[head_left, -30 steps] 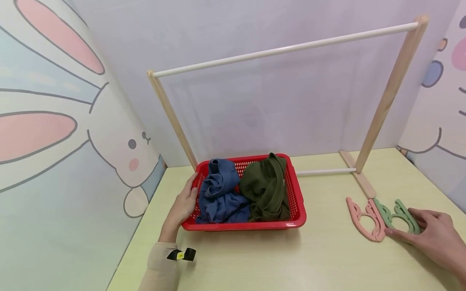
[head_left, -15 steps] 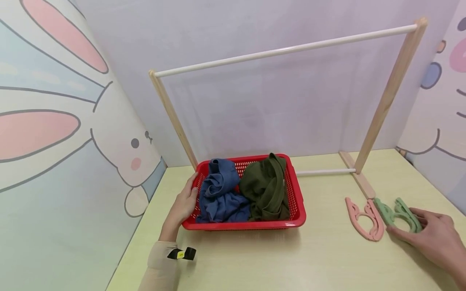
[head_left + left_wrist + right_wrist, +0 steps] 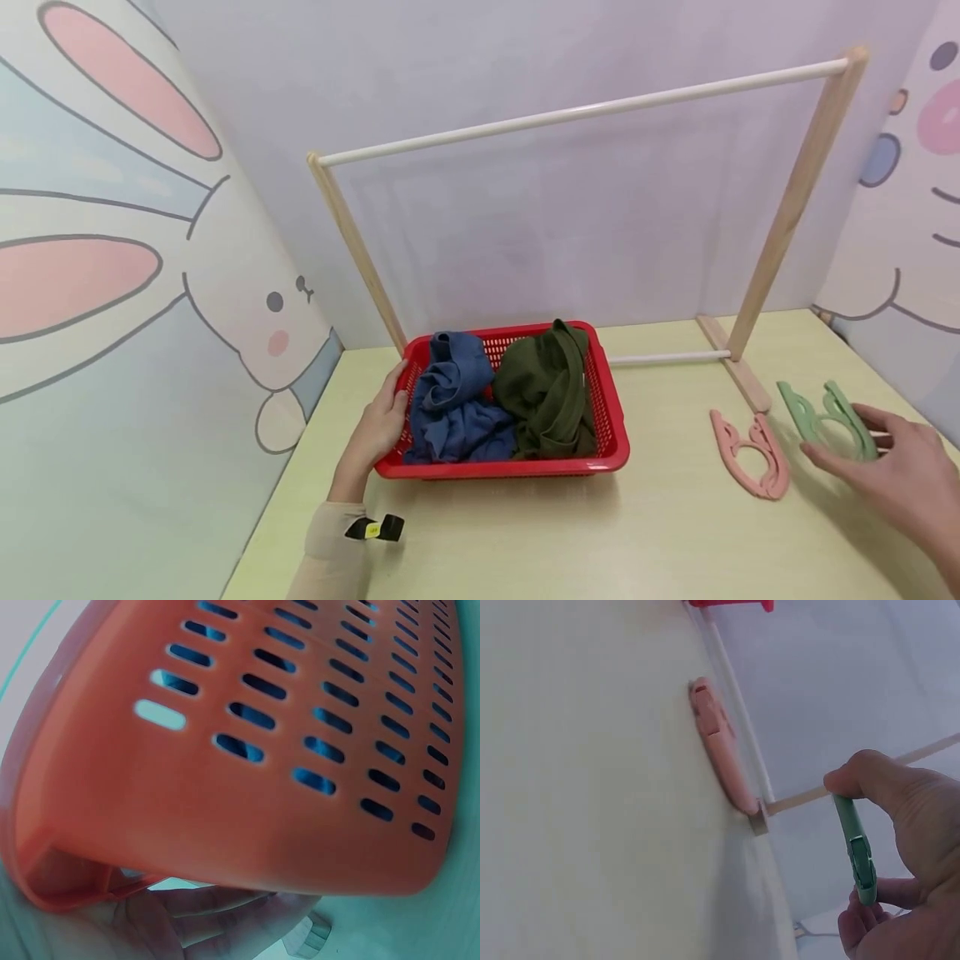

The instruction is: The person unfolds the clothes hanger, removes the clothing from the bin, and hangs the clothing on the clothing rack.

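My left hand [image 3: 381,421] grips the left end of a red plastic basket [image 3: 502,468]; in the left wrist view its fingers [image 3: 225,922] lie along the basket's outer wall. A crumpled blue cloth [image 3: 461,425] and a dark green cloth [image 3: 547,387] fill the basket. On the right, my right hand [image 3: 896,471] pinches a green folding clothes hanger [image 3: 806,417] between thumb and fingers, held above the table. The right wrist view shows this hanger [image 3: 855,847] edge-on. Flat on the table just left of it lies a pink folding hanger [image 3: 750,467].
Behind the basket stands a rack with a white top rod [image 3: 585,110], wooden posts [image 3: 795,204] and a low white bar [image 3: 667,358]. Its right foot [image 3: 738,371] reaches toward the pink hanger. Walls with rabbit drawings [image 3: 255,283] enclose the pale table [image 3: 570,542].
My right hand has lifted the green hanger off the table, away from the pink hanger it lay against. The left hand and the basket have stayed in place.
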